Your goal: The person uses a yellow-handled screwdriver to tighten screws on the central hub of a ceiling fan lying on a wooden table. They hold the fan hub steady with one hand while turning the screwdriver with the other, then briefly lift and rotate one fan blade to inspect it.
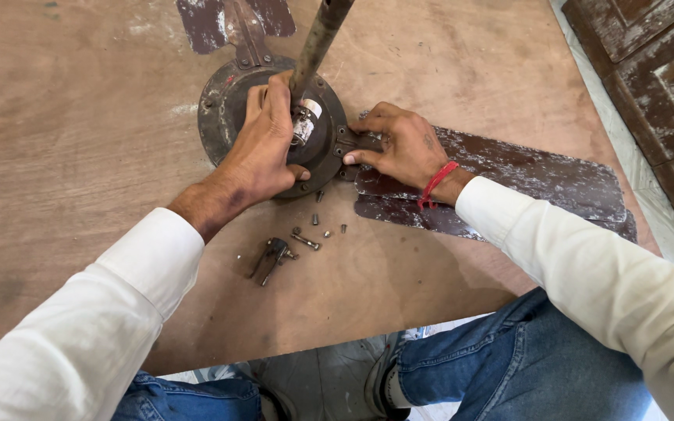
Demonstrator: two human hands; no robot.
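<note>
A round, dark, worn fan motor housing [224, 109] lies flat on a brown board, with a metal rod [317, 39] rising from its centre. My left hand [267, 140] rests over the housing beside the rod, fingers curled against the hub. My right hand [403, 144] presses on the metal bracket [346, 143] of a dark, scratched fan blade [532, 175] where it meets the housing's right edge. A red thread is tied around my right wrist. Another blade [212, 19] sticks out at the top.
Several loose screws and bolts [306, 240] and a small metal clip [273, 256] lie on the brown board [79, 117] just below the housing. A dark wooden door [665, 70] stands at the right. My jeans-clad legs [524, 359] are at the board's near edge.
</note>
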